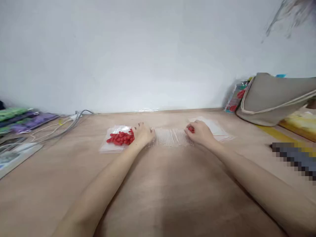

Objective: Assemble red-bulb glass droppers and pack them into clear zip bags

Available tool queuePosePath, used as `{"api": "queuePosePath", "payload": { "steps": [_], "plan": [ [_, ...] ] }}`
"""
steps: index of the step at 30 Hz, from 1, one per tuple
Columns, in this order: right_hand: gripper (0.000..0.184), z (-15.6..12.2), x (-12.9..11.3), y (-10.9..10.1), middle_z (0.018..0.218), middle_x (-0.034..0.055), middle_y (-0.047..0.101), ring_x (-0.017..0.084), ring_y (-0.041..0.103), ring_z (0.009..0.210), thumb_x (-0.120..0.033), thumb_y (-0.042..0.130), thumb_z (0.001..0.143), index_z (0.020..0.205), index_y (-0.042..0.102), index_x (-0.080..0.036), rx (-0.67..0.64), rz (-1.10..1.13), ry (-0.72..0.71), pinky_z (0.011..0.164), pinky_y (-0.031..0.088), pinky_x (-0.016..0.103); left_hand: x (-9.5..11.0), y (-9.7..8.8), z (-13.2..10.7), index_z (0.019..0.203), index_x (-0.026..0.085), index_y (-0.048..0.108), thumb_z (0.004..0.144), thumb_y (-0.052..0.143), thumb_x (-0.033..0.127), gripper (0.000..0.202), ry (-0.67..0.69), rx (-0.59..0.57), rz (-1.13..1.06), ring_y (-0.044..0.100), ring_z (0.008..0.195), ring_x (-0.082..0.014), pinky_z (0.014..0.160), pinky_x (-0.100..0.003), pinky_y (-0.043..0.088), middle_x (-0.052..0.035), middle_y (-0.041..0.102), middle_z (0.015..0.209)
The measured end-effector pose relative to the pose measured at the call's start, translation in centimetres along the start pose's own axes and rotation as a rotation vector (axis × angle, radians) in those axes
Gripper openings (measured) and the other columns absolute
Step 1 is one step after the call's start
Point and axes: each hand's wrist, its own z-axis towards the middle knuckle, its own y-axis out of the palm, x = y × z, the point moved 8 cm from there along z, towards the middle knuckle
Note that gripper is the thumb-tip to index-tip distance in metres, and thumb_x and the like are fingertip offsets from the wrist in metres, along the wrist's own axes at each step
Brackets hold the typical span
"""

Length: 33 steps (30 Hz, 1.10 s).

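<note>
A row of thin white strands (171,136) lies side by side on the wooden table between my two hands. My left hand (143,134) is curled over the left end of the row, its fingertips together at the strands; whatever they pinch is too small to make out. Just left of it, a heap of small red knotted-looking pieces (120,138) rests on a clear plastic bag (105,148). At the row's right end, my right hand (202,132) is closed with small red pieces (191,129) showing in its fingers. The exact kind of the red pieces is blurred.
Behind my right hand lies a white sheet or bag (217,126) with a red line. A grey-beige bag (274,98) and a printed package (235,97) stand at the right by the wall. Cables (71,123) and green-and-purple packs (27,120) lie at the left.
</note>
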Motion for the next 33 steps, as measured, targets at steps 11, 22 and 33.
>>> {"api": "queuePosePath", "payload": {
  "steps": [11, 22, 33],
  "plan": [
    [0.029, 0.4, 2.5, 2.0, 0.080, 0.0093, 0.063, 0.019, 0.056, 0.075, -0.030, 0.045, 0.078, 0.068, 0.070, -0.018, -0.145, -0.001, 0.043, 0.068, 0.038, 0.027, 3.2, -2.7, -8.0, 0.081, 0.015, 0.055, 0.090, 0.038, 0.027, 0.023, 0.808, 0.255, -0.036, 0.055, 0.062, -0.0157, 0.062, -0.028, 0.040, -0.0033, 0.060, 0.066],
    [0.017, 0.3, 2.6, 1.1, 0.082, 0.0065, 0.064, 0.021, 0.056, 0.078, -0.030, 0.050, 0.076, 0.075, 0.062, -0.018, -0.046, 0.054, 0.132, 0.067, 0.035, 0.031, -0.1, -1.2, -6.8, 0.099, 0.017, 0.051, 0.089, 0.039, 0.025, 0.017, 0.558, 0.006, -0.403, 0.057, 0.076, -0.0151, 0.068, -0.026, 0.046, -0.0050, 0.058, 0.088],
    [0.019, -2.6, -4.9, -0.2, 0.087, 0.0065, 0.066, 0.020, 0.059, 0.079, -0.031, 0.048, 0.085, 0.094, 0.058, -0.018, 0.324, 0.257, -0.312, 0.074, 0.035, 0.032, 0.0, -1.2, -6.9, 0.110, 0.019, 0.055, 0.087, 0.040, 0.014, 0.028, 0.616, 0.081, -0.482, 0.055, 0.088, -0.0158, 0.077, -0.028, 0.047, -0.0060, 0.058, 0.097]
  ]
}}
